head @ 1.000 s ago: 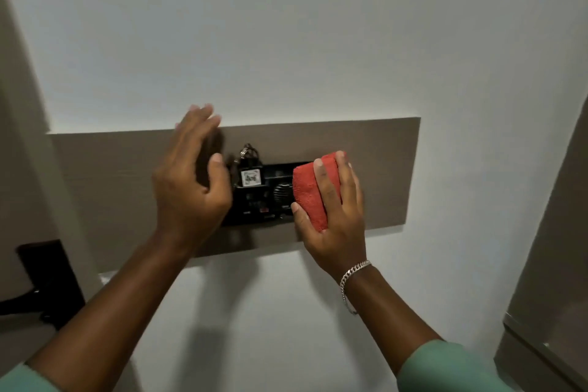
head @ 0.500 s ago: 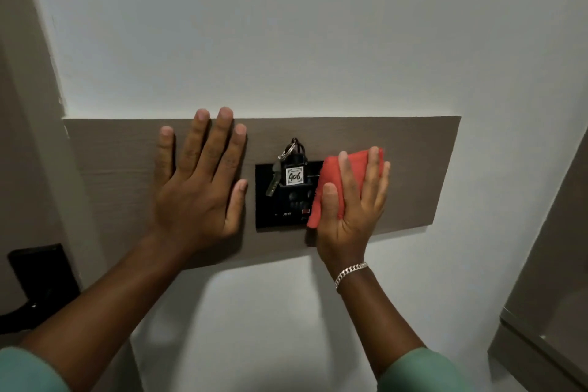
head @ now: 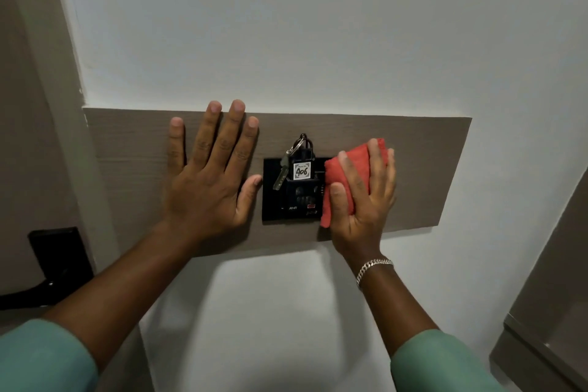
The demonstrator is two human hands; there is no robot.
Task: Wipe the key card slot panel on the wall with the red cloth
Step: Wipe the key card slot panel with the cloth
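The black key card slot panel (head: 273,200) is set into a grey-brown wooden strip (head: 423,169) on the white wall. A key tag marked 406 (head: 301,170) with a key on a ring stands in the slot. My right hand (head: 366,197) presses the folded red cloth (head: 340,175) flat against the panel's right edge, fingers spread over it. My left hand (head: 210,178) lies flat and open on the wooden strip just left of the panel, its thumb touching the panel's left edge.
A door with a black lock plate and handle (head: 57,258) is at the lower left, beyond the door frame (head: 47,73). A grey-brown cabinet edge (head: 547,312) stands at the lower right. White wall surrounds the strip.
My left hand went from hovering in front of the panel to lying flat on the strip beside it. The right hand with the cloth has flattened onto the panel's right edge.
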